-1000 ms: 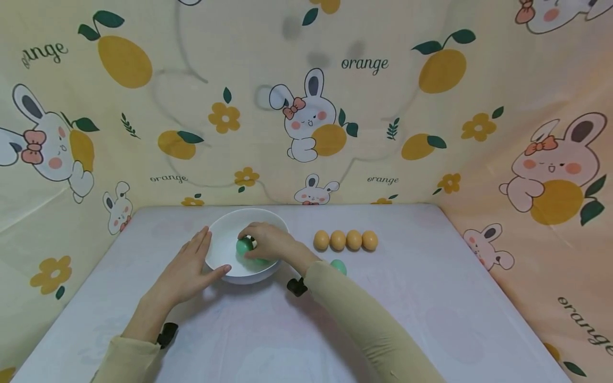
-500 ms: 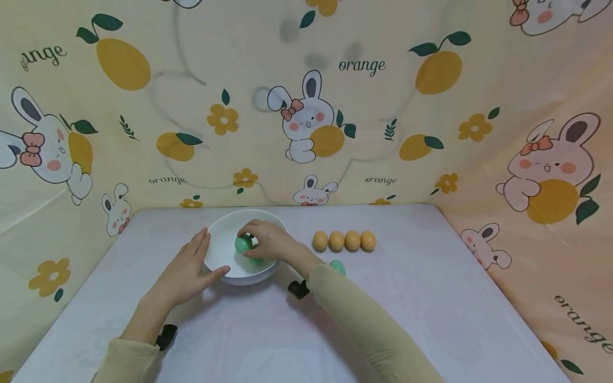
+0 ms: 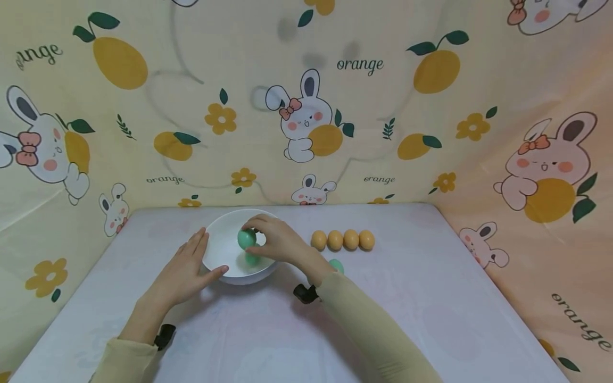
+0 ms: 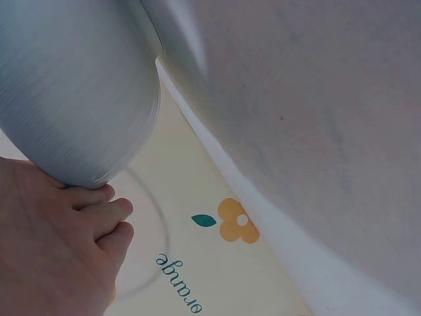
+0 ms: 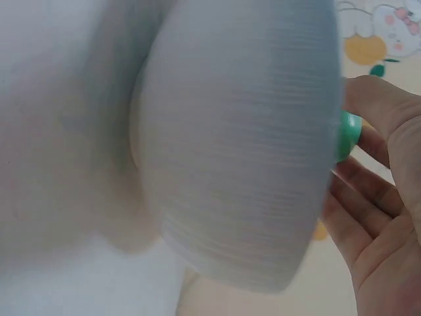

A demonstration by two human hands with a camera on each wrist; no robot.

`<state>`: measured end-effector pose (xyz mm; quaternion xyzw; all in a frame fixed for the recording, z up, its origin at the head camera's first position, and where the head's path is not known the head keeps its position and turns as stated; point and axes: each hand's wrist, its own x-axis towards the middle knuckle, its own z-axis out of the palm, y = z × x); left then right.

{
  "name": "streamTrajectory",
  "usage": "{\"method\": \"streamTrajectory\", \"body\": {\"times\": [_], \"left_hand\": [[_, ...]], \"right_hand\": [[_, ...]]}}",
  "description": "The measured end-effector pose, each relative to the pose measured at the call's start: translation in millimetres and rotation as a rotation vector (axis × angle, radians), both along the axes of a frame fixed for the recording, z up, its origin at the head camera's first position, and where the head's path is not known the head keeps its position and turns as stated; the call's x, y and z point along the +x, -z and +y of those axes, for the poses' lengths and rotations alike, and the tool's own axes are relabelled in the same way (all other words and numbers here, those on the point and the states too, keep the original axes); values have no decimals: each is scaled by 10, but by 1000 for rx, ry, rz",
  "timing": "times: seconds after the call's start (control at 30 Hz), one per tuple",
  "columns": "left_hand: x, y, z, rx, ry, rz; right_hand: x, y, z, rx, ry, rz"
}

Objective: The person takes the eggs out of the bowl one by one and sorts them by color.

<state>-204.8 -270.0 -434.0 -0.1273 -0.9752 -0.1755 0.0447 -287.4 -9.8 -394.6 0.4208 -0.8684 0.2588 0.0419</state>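
In the head view, a white bowl [image 3: 219,247] stands left of the middle of the table. My left hand [image 3: 183,274] rests against the bowl's left side, its fingers straight and thumb near the front rim; the left wrist view shows these fingers [image 4: 105,220] against the bowl's outer wall. Over the bowl, my right hand [image 3: 280,242] pinches a green egg [image 3: 246,239] between thumb and fingers. Beneath it, another green egg [image 3: 251,259] lies inside, partly covered by the thumb. From the side, the right wrist view catches the held egg [image 5: 349,136] just past the rim.
Several brownish-yellow eggs [image 3: 335,240] stand in a row right of the bowl. A green egg [image 3: 337,265] sits in front of them, partly hidden by my right sleeve [image 3: 369,319]. A printed cloth [image 3: 268,133] hangs behind the white-covered table [image 3: 268,330].
My right hand has lifted slightly with the green egg, and more of the green egg beneath it shows. The left hand stays at the bowl. The head view shifts a little.
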Motion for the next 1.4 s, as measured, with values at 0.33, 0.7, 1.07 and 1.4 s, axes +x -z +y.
{"method": "streamTrajectory", "body": {"times": [0.33,0.7,1.07,1.4], "left_hand": [[8,1,24,-7,-10,-7],[21,6,15,6,-4,5],[-2,5,11,-1,-9,-13],[9,-13,26,-1,-7,-13]], "right_hand": [[158,-108,287,-197,-2,6],[262,-140,713,-292,36,105],[258,-85,1250,-320,134,115],[295,74,1700,-287,249,96]]}}
